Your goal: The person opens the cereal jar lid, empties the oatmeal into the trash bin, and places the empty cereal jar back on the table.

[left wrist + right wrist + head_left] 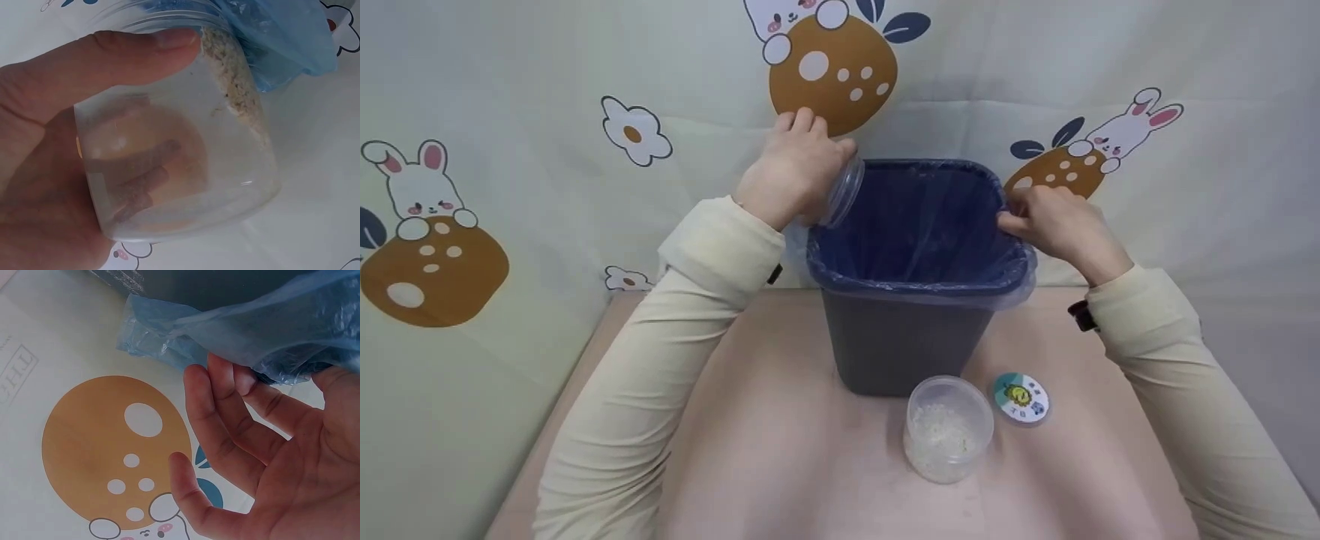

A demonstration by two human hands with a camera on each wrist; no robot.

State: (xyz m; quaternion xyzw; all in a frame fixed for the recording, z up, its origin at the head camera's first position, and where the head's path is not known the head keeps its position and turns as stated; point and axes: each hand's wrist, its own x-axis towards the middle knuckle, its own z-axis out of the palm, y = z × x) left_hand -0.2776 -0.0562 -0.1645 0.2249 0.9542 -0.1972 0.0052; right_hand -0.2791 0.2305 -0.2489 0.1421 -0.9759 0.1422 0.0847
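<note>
My left hand (795,169) grips a clear plastic jar (846,191), tipped on its side with its mouth at the left rim of a grey trash can (907,345). In the left wrist view, pale, crumbly grains (233,79) cling along the jar wall near its mouth, and my thumb lies across the jar. My right hand (1057,225) pinches the can's right rim, thumb on the inside and fingers outside, over the bluish plastic liner bag (247,332). The liner folds over the rim all round. No grains can be made out inside the can.
A second clear tub (949,469) holding white grains stands in front of the can. Right of it lies a round lid (1021,399) with a printed sticker. Pink cloth covers the table (780,450); a rabbit-print curtain (547,67) hangs close behind the can.
</note>
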